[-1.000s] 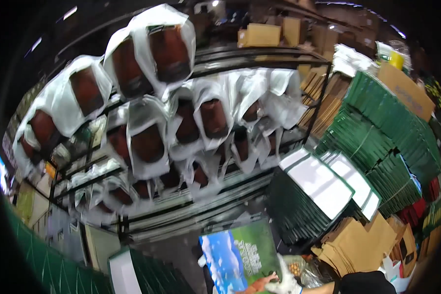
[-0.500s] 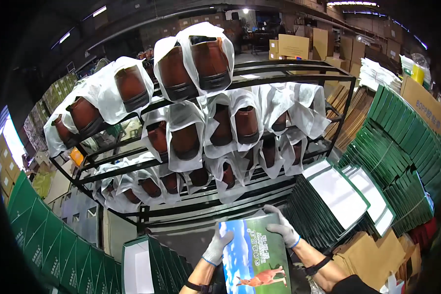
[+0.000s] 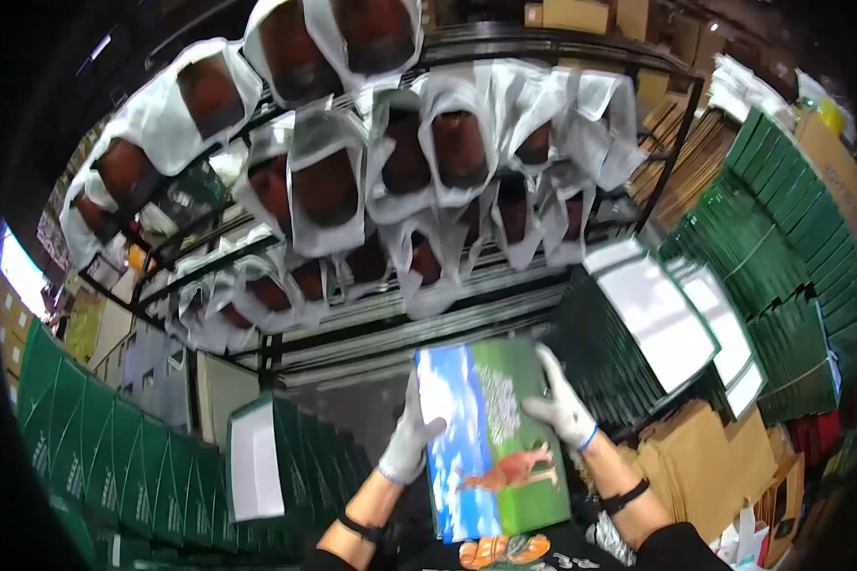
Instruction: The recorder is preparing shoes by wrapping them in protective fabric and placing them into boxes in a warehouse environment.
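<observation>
A shoebox with a blue-sky and green picture and a reddish-brown animal on its lid is held in front of my body. My left hand, in a pale work glove, grips its left side, thumb on the lid. On the opposite side my gloved right hand clasps it, thumb over the lid and fingers along the edge. The box's underside is hidden. Just beyond it stands a black metal rack carrying several brown shoes in white wrapping.
To the right, nested green box parts with white insides stand beside tall green stacks. Brown cardboard lies below them. At the left, a row of green boxes adjoins another green stack with a white-lined box.
My view has tipped downward, so the rack sits higher in the picture. The shoebox and both hands appear slightly higher, and the box's near end now shows. Both hands keep hold of it.
</observation>
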`<state>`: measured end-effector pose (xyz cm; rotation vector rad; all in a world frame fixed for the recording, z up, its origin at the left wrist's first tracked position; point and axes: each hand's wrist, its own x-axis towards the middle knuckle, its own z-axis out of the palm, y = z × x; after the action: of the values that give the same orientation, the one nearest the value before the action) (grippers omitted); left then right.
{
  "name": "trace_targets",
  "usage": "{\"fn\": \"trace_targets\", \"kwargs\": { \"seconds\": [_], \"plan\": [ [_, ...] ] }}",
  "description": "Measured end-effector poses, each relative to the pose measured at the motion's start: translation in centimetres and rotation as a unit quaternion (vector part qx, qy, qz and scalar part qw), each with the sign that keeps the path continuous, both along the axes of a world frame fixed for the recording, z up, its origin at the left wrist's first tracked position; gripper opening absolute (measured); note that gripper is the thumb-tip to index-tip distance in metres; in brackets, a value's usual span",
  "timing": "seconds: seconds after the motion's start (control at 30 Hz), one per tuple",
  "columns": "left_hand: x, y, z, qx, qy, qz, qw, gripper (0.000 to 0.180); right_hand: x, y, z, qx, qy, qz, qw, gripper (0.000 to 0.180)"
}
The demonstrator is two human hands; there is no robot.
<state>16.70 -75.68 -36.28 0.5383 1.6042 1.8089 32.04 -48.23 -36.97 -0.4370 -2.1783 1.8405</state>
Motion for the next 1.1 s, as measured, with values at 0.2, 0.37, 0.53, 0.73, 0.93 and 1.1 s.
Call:
{"fn": "trace_targets", "kwargs": {
  "seconds": [0.2, 0.37, 0.53, 0.73, 0.93, 1.1],
  "plan": [
    [2.9, -1.3, 5.2, 0.001, -0.085, 0.032, 0.996, 0.11, 1.2, -4.8, 5.0, -0.01, -0.05, 0.004, 0.999, 0.121],
    [13.4, -8.0, 1.7, -0.137, 0.113, 0.029, 0.984, 0.108, 10.9, -11.0, 1.6, 0.252, -0.063, -0.016, 0.966, 0.133],
    [15.0, -7.3, -2.2, -0.118, 0.087, 0.163, 0.976, 0.08, 11.0, -11.8, -0.6, 0.014, -0.096, -0.093, 0.991, 0.125],
    [3.3, -2.5, 1.3, -0.168, 0.176, 0.083, 0.966, 0.106, 1.3, -4.6, 1.3, 0.039, -0.045, 0.004, 0.998, 0.119],
    [-2.9, -0.1, 3.5, -0.015, -0.038, 0.085, 0.996, 0.061, -5.4, -1.1, 3.5, -0.012, 0.068, 0.064, 0.996, 0.089],
    [-2.9, 0.6, 2.3, -0.024, 0.11, 0.133, 0.985, 0.047, -5.0, -3.0, 7.7, -0.117, 0.031, -0.085, 0.989, 0.065]
  ]
}}
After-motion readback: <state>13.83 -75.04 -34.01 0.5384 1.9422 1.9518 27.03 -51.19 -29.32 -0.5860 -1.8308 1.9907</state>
